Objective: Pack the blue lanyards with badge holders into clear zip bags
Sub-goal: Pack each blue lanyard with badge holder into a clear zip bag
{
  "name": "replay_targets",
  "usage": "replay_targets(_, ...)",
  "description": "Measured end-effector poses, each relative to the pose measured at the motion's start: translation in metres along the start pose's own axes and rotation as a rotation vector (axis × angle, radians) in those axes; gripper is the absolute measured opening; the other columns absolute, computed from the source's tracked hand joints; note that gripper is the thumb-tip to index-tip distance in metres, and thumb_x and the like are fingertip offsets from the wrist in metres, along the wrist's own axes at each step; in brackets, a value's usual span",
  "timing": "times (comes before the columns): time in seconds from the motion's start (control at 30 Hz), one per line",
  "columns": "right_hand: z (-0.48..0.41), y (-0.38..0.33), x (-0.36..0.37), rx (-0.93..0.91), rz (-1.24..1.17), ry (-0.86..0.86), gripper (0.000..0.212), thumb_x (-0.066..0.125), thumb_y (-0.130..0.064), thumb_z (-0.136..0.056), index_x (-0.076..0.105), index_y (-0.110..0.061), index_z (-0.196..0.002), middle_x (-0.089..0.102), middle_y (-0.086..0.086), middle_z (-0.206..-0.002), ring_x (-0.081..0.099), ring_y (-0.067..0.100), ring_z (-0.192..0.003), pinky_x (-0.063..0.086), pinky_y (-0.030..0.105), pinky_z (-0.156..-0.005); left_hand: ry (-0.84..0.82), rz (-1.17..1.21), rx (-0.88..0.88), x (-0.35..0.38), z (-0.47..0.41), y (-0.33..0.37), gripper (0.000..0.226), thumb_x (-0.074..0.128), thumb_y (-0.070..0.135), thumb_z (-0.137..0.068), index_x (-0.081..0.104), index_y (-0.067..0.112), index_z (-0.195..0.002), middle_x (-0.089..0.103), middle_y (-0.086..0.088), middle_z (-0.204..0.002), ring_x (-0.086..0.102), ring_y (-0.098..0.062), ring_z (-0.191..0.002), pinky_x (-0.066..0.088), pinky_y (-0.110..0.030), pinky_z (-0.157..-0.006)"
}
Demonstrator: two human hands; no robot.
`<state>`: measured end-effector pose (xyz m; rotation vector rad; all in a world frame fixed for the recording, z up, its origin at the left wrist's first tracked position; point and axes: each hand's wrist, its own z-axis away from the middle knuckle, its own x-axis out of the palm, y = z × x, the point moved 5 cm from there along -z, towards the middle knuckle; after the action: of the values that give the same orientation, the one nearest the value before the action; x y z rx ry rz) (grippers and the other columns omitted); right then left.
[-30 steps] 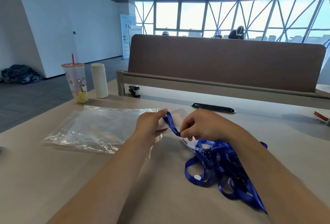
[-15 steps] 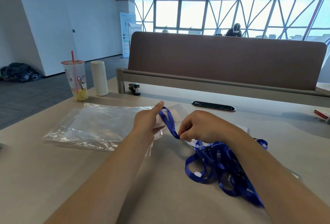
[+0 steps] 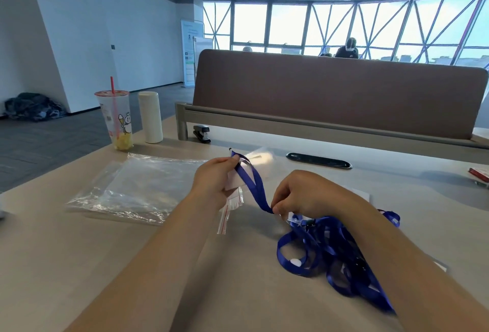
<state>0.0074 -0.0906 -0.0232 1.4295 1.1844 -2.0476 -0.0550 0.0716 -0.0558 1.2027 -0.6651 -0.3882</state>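
Office bench, pale and wide, carries the job. One lanyard runs taut between the hands. The left hand pinches its far loop at the fingertips, and the right hand pinches the strap lower down, just above the pile of other blue lanyards it seems to lead into. Both grips are closed on that strap.

The left also holds a small zip bag, its red-lined mouth hanging below the palm, with a pale card against it that looks like the badge holder. Whether the card is already inside I cannot tell.

The main risk is the tangle: a pull on this strap likely drags neighbouring loops and clips along, or knots them tighter. The left grip is also doing two jobs, so the slick bag may slip while the strap is folded. A springy strap can pop back out of the mouth, or catch in the zip.

Spare bags lie well to the left, with a cup beyond them.
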Motion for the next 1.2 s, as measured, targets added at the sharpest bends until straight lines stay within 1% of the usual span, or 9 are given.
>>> replay_targets(0.13,0.001,0.014,-0.004,0.039,-0.115,-0.011,0.014,0.067,-0.023,-0.091,0.076,-0.016,-0.100,0.074,-0.005,-0.083,0.070,0.016,-0.079,0.059,0.026,-0.078,-0.055,0.013,0.030,-0.003,0.001,0.010,0.009,0.070,0.022,-0.090,0.070,0.015,-0.096,0.069,-0.011,-0.102,0.062,-0.028,-0.102,0.057,-0.042,-0.087)
replay_targets(0.27,0.002,0.034,-0.008,0.094,-0.276,0.021,0.009,0.069,-0.019,-0.089,0.077,-0.016,-0.084,0.069,-0.003,-0.067,0.059,0.009,-0.056,0.050,0.020,-0.060,-0.188,0.030,0.062,0.009,0.009,0.010,0.013,0.063,0.021,-0.095,0.069,0.013,-0.104,0.071,-0.012,-0.103,0.065,-0.027,-0.097,0.058,-0.038,-0.083)
replay_targets(0.33,0.003,0.043,-0.008,0.107,-0.406,0.014,0.010,0.070,-0.014,-0.088,0.076,-0.011,-0.081,0.066,0.003,-0.065,0.055,0.013,-0.055,0.050,0.025,-0.062,-0.286,-0.015,0.090,0.018,0.015,0.010,0.011,0.061,0.018,-0.096,0.069,0.015,-0.103,0.072,-0.010,-0.099,0.065,-0.025,-0.092,0.056,-0.038,-0.080)
replay_targets(0.43,0.006,0.052,-0.008,0.121,-0.638,-0.040,0.012,0.067,-0.005,-0.088,0.074,-0.005,-0.079,0.062,0.008,-0.065,0.053,0.019,-0.056,0.051,0.033,-0.065,-0.472,-0.118,0.159,0.029,0.029,0.015,0.009,0.059,0.011,-0.095,0.067,0.015,-0.093,0.071,-0.001,-0.080,0.064,-0.015,-0.072,0.054,-0.031,-0.066)
replay_targets(0.57,0.010,0.056,-0.020,0.118,-0.799,-0.034,0.008,0.064,0.001,-0.088,0.072,0.000,-0.090,0.064,0.010,-0.070,0.050,0.016,-0.054,0.049,0.030,-0.059,-0.604,-0.478,0.310,0.039,0.048,0.016,0.009,0.061,0.009,-0.093,0.067,0.015,-0.092,0.070,0.004,-0.080,0.064,-0.009,-0.070,0.054,-0.024,-0.070)
replay_targets(0.7,0.014,0.055,-0.032,0.104,-0.766,0.038,0.014,0.066,-0.005,-0.090,0.070,0.002,-0.101,0.067,0.009,-0.074,0.050,0.013,-0.055,0.049,0.023,-0.056,-0.573,-0.790,0.488,0.047,0.059,0.016,0.014,0.061,0.019,-0.094,0.066,0.031,-0.089,0.069,0.013,-0.090,0.066,-0.017,-0.090,0.055,-0.031,-0.086)
replay_targets(0.9,0.015,0.037,-0.053,0.029,-0.427,0.348,0.002,0.071,-0.017,-0.088,0.073,-0.017,-0.088,0.074,-0.002,-0.083,0.069,0.016,-0.075,0.058,0.022,-0.065,-0.470,-0.931,0.653,0.054,0.059,0.018,0.009,0.061,0.019,-0.095,0.062,0.028,-0.095,0.064,0.014,-0.097,0.062,-0.011,-0.086,0.044,-0.008,-0.070)
replay_targets(1.03,0.015,0.017,-0.056,-0.025,-0.322,0.435,0.008,0.067,-0.018,-0.091,0.071,-0.020,-0.098,0.072,-0.005,-0.092,0.068,0.014,-0.080,0.059,0.026,-0.074,-0.293,-0.914,0.718,0.051,0.053,0.020,0.004,0.057,0.023,-0.098,0.060,0.026,-0.098,0.066,0.006,-0.107,0.061,-0.013,-0.088,0.042,-0.006,-0.065)
replay_targets(1.2,0.015,0.000,-0.053,-0.073,-0.283,0.485,0.014,0.066,-0.019,-0.092,0.068,-0.021,-0.106,0.069,-0.006,-0.094,0.063,0.007,-0.077,0.047,0.015,-0.066,-0.094,-0.801,0.699,0.038,0.041,0.022,0.008,0.057,0.030,-0.098,0.061,0.024,-0.095,0.067,0.005,-0.099,0.061,-0.013,-0.083,0.040,-0.010,-0.064)
